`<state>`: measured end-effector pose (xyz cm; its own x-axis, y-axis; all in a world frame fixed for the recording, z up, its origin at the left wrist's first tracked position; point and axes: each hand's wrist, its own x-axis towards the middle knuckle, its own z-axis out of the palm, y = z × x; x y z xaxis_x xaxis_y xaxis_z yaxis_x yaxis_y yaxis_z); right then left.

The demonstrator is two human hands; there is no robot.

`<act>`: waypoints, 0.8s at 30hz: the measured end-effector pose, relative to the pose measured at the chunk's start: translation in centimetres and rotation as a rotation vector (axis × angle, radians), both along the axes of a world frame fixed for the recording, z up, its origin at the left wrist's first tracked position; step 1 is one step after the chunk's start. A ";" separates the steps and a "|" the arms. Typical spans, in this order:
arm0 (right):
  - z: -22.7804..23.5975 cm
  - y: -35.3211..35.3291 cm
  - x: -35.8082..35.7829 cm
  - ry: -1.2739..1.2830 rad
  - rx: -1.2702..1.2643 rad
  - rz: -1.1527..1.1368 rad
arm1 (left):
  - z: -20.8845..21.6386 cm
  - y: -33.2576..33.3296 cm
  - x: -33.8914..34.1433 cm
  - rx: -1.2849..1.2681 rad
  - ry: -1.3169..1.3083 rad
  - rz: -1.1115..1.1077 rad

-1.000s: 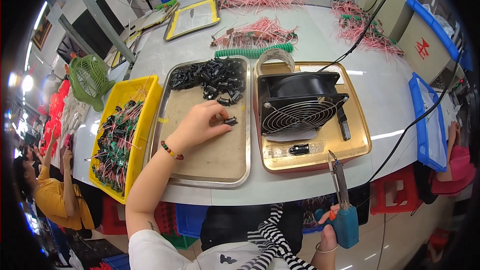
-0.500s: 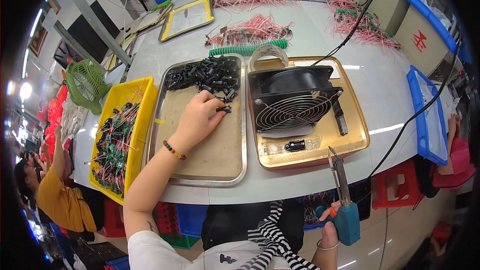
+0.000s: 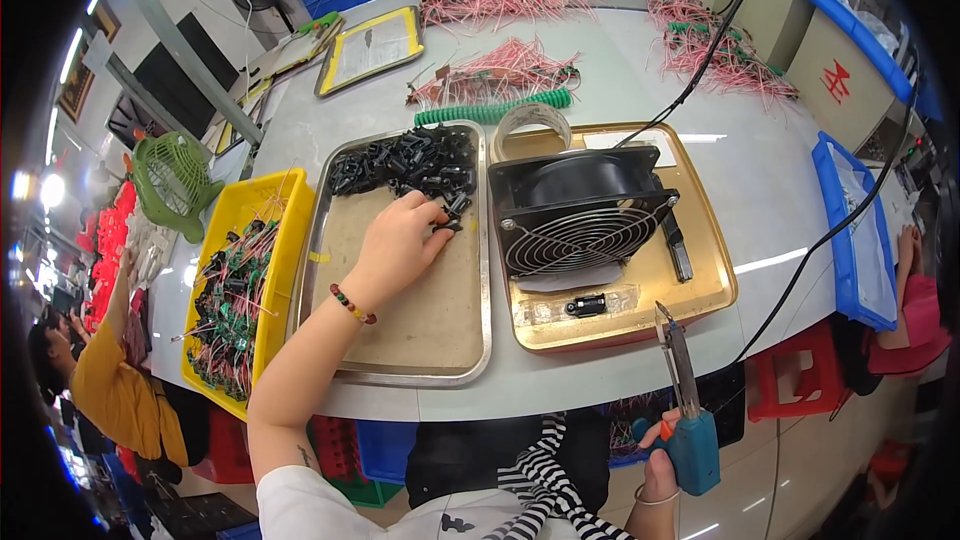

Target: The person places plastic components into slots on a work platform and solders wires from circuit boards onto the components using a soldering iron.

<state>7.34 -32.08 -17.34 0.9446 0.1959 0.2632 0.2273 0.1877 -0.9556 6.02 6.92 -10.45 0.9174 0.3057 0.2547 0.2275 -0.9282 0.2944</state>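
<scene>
My left hand [image 3: 402, 245] is over the metal tray [image 3: 420, 345], its thumb and fingertips closed on a small black plastic part [image 3: 449, 226]. Just beyond the fingers lies a heap of similar black parts [image 3: 400, 162] at the tray's far end. Low on the right, my right hand [image 3: 657, 470] grips a soldering gun [image 3: 698, 452] by its blue handle. The gun's tip points up, close to the front edge of a gold tray [image 3: 520, 335]. One black part [image 3: 586, 306] lies on clear tape in that tray.
A black fan [image 3: 580, 235] stands in the gold tray beside a tape roll [image 3: 531, 130]. Left is a yellow bin [image 3: 295, 230] of wired green boards. Bundles of pink wires [image 3: 495, 75] lie farther back. A black cable [image 3: 815, 240] crosses the right side. People sit at both sides.
The view has shifted slightly, so the trays appear a little lower. My left hand stays at the near edge of the heap with its fingers closed; my right hand keeps the soldering gun.
</scene>
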 end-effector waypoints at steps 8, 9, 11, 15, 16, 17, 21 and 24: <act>0.3 -0.5 -0.1 0.049 -0.018 -0.088 | 4.0 3.0 4.0 -0.171 -0.230 -0.010; 0.4 -0.5 -0.2 0.087 0.017 -0.077 | 4.4 5.2 4.8 -0.067 -0.286 0.014; 0.6 -0.2 -0.3 0.118 0.057 -0.064 | 3.7 11.0 6.8 0.010 -0.290 0.077; 1.1 0.1 -0.4 0.144 0.055 -0.067 | 0.1 20.5 11.0 -0.444 0.173 0.176; 1.1 0.1 -0.4 0.152 0.036 -0.078 | -0.4 21.0 11.6 -0.442 0.166 0.164; 1.1 0.1 -0.4 0.142 0.040 -0.086 | -0.8 21.6 12.0 -0.503 0.224 0.203; 1.2 -0.4 -0.8 0.197 0.049 -0.120 | -1.4 21.2 12.7 -0.796 0.249 0.314; 1.1 -0.6 -0.8 0.250 0.071 -0.119 | -1.3 22.4 12.5 -0.713 0.186 0.431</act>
